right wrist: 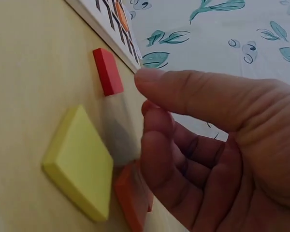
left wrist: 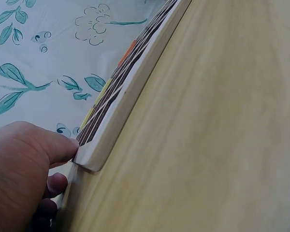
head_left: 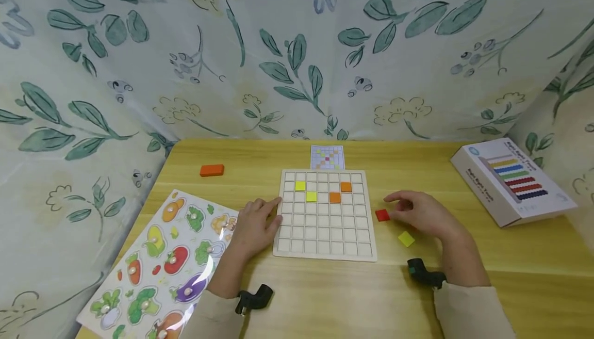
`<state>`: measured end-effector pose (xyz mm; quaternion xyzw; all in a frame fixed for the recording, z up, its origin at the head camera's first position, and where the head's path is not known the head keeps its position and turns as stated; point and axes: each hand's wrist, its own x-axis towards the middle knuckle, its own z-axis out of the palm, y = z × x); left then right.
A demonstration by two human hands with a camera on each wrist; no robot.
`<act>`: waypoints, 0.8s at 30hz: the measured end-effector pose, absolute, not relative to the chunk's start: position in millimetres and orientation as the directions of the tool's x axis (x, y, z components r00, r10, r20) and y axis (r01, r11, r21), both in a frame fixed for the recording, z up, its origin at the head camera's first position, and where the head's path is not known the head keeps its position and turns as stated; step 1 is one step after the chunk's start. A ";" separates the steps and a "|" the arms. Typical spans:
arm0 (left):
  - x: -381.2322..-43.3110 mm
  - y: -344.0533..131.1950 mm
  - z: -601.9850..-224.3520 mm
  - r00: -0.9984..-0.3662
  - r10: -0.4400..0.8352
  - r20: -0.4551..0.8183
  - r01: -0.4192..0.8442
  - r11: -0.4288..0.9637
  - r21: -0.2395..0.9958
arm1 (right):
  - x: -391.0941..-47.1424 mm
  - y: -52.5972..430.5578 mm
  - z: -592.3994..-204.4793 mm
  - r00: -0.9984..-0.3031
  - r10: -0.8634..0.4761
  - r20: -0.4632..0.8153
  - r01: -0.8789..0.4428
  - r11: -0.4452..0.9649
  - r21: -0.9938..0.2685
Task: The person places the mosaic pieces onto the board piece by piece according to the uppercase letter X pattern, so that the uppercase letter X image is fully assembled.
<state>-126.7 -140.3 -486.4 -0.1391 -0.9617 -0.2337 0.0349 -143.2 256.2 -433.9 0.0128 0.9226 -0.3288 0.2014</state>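
Note:
A pale square grid board [head_left: 325, 256] lies on the table, with two yellow tiles [head_left: 300, 186] and two orange tiles [head_left: 345, 187] in its upper cells. My left hand [head_left: 254, 228] touches the board's left edge with index finger and thumb; the thumb [left wrist: 63, 147] is against the rim in the left wrist view. To the right of the board, my right hand [head_left: 419, 215] hovers beside a red tile [head_left: 382, 215], fingers loosely bent and nothing visible between them. A loose yellow tile [head_left: 406, 239] lies nearer me. Orange pieces [right wrist: 129, 195] show partly behind my right fingers in the right wrist view.
A small printed pattern card [head_left: 327, 157] touches the board's far edge. An orange block [head_left: 212, 170] lies at the back left. A vegetable puzzle board [head_left: 160, 272] covers the left front. At the right stands a white box [head_left: 515, 181]. A patterned cloth [head_left: 297, 70] hangs behind.

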 end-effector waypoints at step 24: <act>-127.6 -140.9 -487.1 -0.957 0.257 0.136 0.291 0.851 0.438 | -145.9 254.5 -442.5 -0.904 -0.152 -0.400 0.125 0.801 -0.586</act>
